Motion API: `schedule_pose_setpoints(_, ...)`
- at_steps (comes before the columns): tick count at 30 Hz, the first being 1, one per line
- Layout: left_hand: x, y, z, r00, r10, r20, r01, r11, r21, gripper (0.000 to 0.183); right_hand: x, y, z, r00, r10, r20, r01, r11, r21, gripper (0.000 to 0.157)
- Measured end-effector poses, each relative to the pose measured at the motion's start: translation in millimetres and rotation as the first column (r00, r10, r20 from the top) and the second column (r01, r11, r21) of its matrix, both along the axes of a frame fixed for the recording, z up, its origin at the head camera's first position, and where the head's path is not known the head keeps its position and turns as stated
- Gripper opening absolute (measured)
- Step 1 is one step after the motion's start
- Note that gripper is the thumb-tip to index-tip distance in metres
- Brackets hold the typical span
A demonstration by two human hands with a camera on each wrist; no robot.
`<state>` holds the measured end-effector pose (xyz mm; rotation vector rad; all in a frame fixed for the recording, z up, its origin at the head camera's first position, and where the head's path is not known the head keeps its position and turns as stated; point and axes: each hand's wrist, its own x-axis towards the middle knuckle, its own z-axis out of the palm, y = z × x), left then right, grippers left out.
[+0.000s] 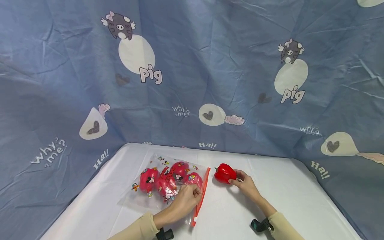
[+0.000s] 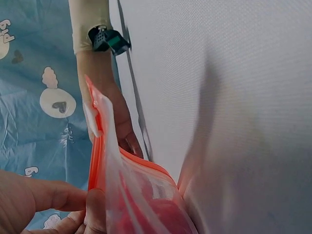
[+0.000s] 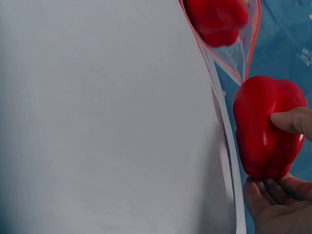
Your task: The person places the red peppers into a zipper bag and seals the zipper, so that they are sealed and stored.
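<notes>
A clear zip bag (image 1: 141, 196) printed with cartoon figures lies on the white table, several red bell peppers (image 1: 149, 179) inside it. Along its right side runs a red zip edge (image 1: 205, 186), parted at the mouth in the right wrist view. My left hand (image 1: 186, 199) pinches the bag near this edge between thumb and fingers, as the left wrist view shows. To the right of the mouth, my right hand (image 1: 246, 184) grips another red bell pepper (image 1: 225, 173) by its blunt end, stem pointing toward the bag. Pepper and bag are apart in the head view.
The white table (image 1: 288, 186) reaches to a blue printed cloth (image 1: 186, 83) that hangs behind and around it. A dark camera is strapped to each wrist, the right one (image 1: 261, 225) low over the table.
</notes>
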<state>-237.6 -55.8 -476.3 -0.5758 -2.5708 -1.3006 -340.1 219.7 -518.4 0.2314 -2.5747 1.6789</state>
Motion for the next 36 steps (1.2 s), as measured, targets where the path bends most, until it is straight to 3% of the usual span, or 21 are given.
schedule_pose_setpoints(12,0.3,1,1.3,1.000,-0.006,0.008,0.006,1.000,0.001,0.010,30.0,-5,1.5,0.997,0.059,0.054,-0.058,0.998,-0.022,0.053)
schedule_pose_setpoints(19,0.1,1,3.4,1.000,-0.003,0.010,0.003,1.000,-0.004,0.009,43.7,-7,5.9,0.985,0.164,0.049,-0.162,0.986,-0.044,0.055)
schedule_pose_setpoints(27,0.6,0,5.7,1.000,-0.006,0.009,0.006,1.000,0.002,0.007,53.8,-13,7.1,0.965,0.260,0.034,-0.257,0.963,-0.080,0.057)
schedule_pose_setpoints(36,1.1,0,7.1,1.000,-0.004,0.011,0.004,1.000,-0.001,0.006,58.6,-18,3.4,0.962,0.266,0.056,-0.264,0.964,-0.037,0.055)
